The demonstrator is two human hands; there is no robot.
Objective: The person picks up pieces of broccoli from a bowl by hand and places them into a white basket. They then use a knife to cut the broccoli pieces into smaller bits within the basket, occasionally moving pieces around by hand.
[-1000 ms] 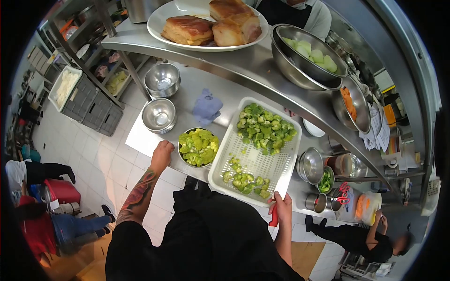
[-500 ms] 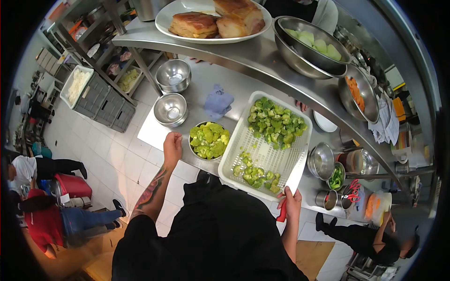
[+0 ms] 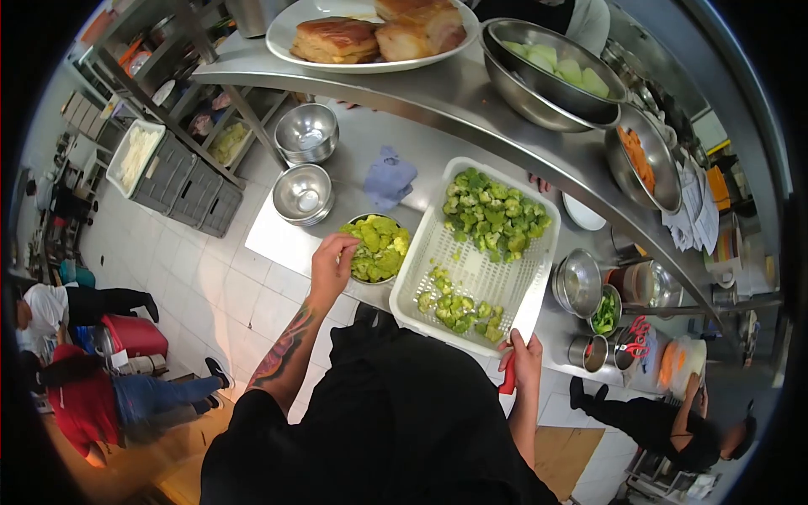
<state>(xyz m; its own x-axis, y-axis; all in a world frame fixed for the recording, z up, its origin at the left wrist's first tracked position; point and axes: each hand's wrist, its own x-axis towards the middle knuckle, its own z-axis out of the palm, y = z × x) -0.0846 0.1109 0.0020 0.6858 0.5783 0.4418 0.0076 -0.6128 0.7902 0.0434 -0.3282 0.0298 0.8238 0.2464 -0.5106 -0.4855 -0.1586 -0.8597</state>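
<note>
My left hand is at the near left rim of a metal bowl heaped with yellow-green florets. Its fingertips are bent together over the rim, and whatever they may hold is hidden. My right hand is wrapped round a red-handled tool at the near right corner of the basket; the tool's working end cannot be made out. Between the hands sits a white perforated basket. Dark green broccoli florets are heaped at its far end, and a smaller group of lighter florets lies near me.
Metal bowls stand at the left, beside a blue cloth. An overhead steel shelf holds a meat platter and bowls of cut vegetables. More bowls and red-handled scissors are rightward. Other people stand at both sides.
My left hand has moved right, from beside the floret bowl to over its near left rim. My right hand keeps its grip on the red-handled tool. The view has shifted slightly.
</note>
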